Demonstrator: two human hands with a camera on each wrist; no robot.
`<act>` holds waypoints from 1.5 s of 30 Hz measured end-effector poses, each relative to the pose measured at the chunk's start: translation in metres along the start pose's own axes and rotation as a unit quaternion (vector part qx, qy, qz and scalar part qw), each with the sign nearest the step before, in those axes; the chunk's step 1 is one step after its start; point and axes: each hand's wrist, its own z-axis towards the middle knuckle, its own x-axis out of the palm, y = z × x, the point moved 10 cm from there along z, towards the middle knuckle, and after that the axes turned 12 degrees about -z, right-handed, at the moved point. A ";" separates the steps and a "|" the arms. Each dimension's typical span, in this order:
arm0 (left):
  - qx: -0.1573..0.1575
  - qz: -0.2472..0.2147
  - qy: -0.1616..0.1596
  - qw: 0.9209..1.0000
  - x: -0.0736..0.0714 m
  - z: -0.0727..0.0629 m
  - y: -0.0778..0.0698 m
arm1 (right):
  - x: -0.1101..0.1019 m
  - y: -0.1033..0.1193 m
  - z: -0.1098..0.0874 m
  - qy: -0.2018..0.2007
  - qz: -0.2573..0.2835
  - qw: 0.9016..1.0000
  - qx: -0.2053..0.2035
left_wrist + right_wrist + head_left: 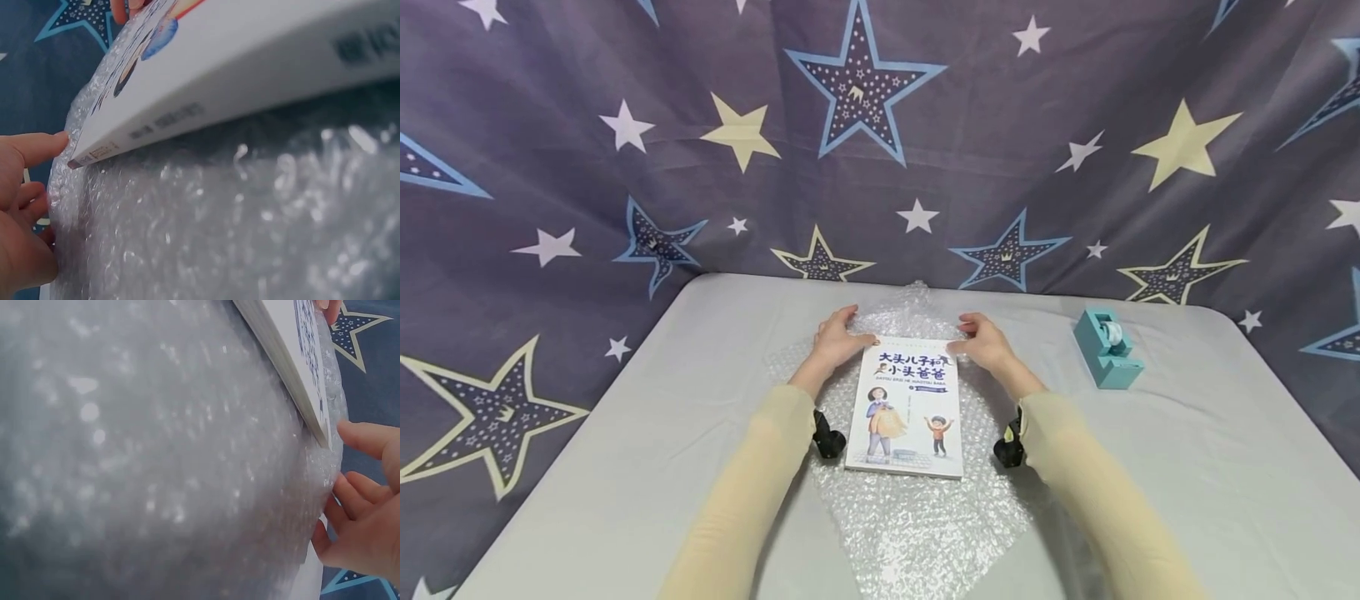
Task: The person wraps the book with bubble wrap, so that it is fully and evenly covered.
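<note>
I log the white rectangular book [904, 408] on clear plastic bubble wrap [917, 533], wrap on the white cloth-covered table [1210, 467]. Left hand [835, 340] at the book's far left corner, right hand [991, 343] at its far right. Teal blocky tape dispenser [1103, 350] farther right. Dark star-print fabric curtain [970, 167] behind table.

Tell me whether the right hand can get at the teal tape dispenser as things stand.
Likely yes: the right hand, touching the bubble wrap beside the book, has nothing standing between it and the teal tape dispenser on its right. It would probably need to leave the wrap first.
</note>
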 end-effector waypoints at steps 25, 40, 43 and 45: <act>0.056 -0.069 -0.003 0.996 -0.007 -0.005 -0.004 | -0.010 0.012 -0.008 -0.038 0.030 0.996 -0.068; 0.112 0.023 0.000 0.993 -0.005 -0.019 -0.031 | -0.007 0.018 -0.017 -0.026 -0.009 0.997 -0.077; 0.126 0.012 -0.002 0.992 -0.005 -0.020 -0.037 | -0.008 0.020 -0.018 -0.028 -0.012 0.996 -0.082; 0.136 0.014 -0.002 0.991 -0.004 -0.021 -0.041 | -0.008 0.023 -0.019 -0.030 -0.011 0.996 -0.089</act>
